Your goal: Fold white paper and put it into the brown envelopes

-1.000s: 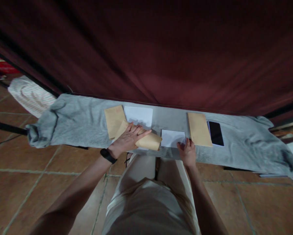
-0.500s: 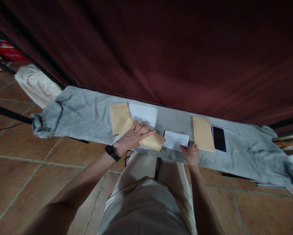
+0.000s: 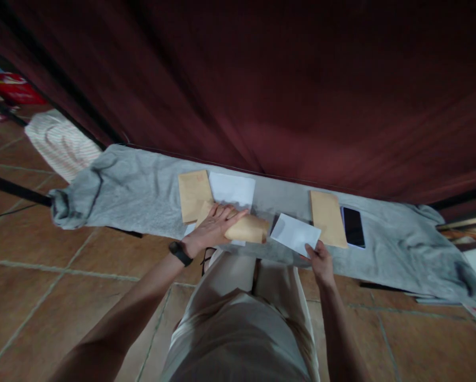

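My left hand (image 3: 214, 225), with a black band on its wrist, lies palm down with fingers stretched across a curled brown envelope (image 3: 250, 229). Its fingertips are near the envelope's far edge. A white rectangular piece of paper (image 3: 294, 233) is pinched at its near right corner by my right hand (image 3: 320, 260), thumb on top. The paper is tilted, its left side just above the cloth. Under the left hand, a white sheet is mostly hidden; whether it joins the envelope I cannot tell.
A grey cloth (image 3: 142, 185) covers the narrow bench. Another brown envelope (image 3: 194, 193) and white paper (image 3: 238, 188) lie behind my left hand. To the right are a brown envelope (image 3: 328, 217) and a phone (image 3: 353, 227). A dark red curtain (image 3: 262, 95) hangs behind.
My right hand has picked up the white paper from the cloth and turned it, moving slightly right and nearer me. The left hand has stayed on the curled envelope.
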A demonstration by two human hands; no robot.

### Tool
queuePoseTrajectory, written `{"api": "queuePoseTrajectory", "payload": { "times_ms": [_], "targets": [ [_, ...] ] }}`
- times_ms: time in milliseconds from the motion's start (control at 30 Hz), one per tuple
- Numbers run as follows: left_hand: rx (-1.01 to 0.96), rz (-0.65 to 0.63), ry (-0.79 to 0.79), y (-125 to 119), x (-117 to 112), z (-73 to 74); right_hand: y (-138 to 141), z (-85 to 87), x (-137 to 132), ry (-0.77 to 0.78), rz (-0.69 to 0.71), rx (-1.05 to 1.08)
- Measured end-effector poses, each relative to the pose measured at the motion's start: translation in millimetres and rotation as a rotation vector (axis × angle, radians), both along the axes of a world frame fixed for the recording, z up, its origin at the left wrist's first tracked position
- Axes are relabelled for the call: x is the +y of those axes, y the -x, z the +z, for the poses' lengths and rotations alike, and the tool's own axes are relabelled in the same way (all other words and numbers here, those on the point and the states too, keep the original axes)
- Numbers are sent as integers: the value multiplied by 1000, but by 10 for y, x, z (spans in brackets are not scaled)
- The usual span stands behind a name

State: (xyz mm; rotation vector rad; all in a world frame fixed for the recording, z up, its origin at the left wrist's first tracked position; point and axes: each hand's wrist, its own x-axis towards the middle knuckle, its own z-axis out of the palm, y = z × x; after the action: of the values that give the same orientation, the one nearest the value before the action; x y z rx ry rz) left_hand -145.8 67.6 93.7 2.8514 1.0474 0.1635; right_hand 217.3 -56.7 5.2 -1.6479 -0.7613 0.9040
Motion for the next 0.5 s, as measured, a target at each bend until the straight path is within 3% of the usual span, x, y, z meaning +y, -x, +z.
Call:
{"api": "queuePoseTrajectory", "payload": {
  "times_ms": [200, 333, 500],
  "targets": [
    [-98, 35, 88, 111, 54, -253, 46, 112, -204, -17, -122, 256],
    [-118, 29, 65, 65, 68, -263, 92, 210, -243, -21, -148, 365],
    [-119, -6, -7, -38, 86, -259, 200, 315, -202, -26, -59, 379]
  ]
}}
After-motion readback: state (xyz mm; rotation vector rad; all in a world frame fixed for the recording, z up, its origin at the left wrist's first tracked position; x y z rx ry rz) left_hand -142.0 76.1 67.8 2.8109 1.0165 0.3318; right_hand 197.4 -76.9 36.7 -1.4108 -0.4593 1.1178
